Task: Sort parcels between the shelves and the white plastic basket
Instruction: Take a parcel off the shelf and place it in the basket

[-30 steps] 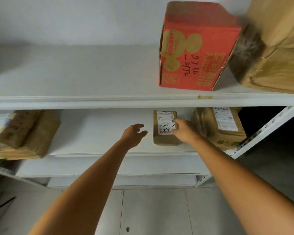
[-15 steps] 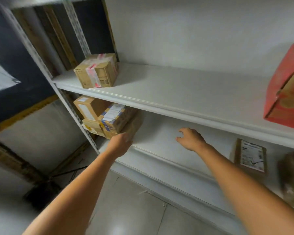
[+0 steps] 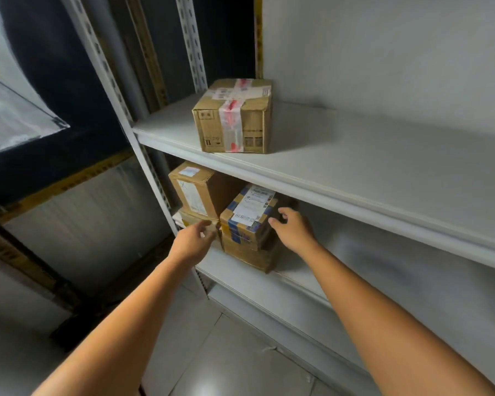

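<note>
Parcels of brown corrugated cardboard, piled at the left end of the lower white shelf board, flanked by two bare hands. Nearest the lens, two bare forearms stretched up and forward from the bottom edge, over pale glossy floor tiles. Left hand palm down, fingers loosely extended, tips at the front left corner of the small box-shaped cardboard parcel with a white printed label and blue-striped tape; contact impossible to tell. Right hand apart from the left, holding nothing, fingers spread and slightly bent beside the same parcel's shadowed right face, thumb close to its top edge; touch uncertain. Labelled parcel between the two hands, seated on a wider plain cardboard box with creased sides. Just to its left and against it, a squarer brown cardboard box with a pale label on its front face, stacked on a flatter carton largely hidden behind the left hand. Higher and farther back, on the smooth upper white shelf board, a lone cube-like cardboard box sealed with white-and-red tape, upright, near the left end. Left of both boards, a grey perforated metal upright, slanting across the frame. Farthest back, a plain matt white wall.
</note>
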`<state>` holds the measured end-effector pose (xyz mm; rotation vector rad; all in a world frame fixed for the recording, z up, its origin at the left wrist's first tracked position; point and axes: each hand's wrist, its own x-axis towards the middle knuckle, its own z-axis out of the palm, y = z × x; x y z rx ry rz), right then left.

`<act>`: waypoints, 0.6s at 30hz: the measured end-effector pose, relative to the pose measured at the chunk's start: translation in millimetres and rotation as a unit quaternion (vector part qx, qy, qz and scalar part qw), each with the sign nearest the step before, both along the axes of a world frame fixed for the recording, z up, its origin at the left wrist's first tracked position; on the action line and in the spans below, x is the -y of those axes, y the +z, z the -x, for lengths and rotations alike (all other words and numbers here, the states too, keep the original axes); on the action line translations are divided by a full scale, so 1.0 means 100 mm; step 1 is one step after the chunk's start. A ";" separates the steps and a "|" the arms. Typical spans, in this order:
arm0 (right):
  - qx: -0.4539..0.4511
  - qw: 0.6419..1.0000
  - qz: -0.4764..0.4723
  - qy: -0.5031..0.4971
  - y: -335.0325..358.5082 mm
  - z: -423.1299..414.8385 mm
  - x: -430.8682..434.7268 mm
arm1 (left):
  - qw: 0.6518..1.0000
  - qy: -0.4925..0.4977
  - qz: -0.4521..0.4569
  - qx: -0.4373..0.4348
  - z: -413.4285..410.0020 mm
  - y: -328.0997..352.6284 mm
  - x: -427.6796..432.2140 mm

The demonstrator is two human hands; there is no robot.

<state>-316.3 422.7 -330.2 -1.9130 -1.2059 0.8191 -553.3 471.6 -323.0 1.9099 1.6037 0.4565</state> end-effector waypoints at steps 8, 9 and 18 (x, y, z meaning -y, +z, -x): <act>-0.122 0.988 -0.039 -0.084 -0.26 0.23 -0.61 | 0.988 -0.025 0.077 0.135 -0.36 -0.33 -0.61; -0.143 0.985 -0.034 -0.091 -0.28 0.24 -0.62 | 0.984 -0.024 0.089 0.150 -0.40 -0.35 -0.62; -0.225 0.973 0.000 -0.059 -0.23 0.27 -0.32 | 0.948 0.017 0.157 0.275 -0.32 -0.28 -0.24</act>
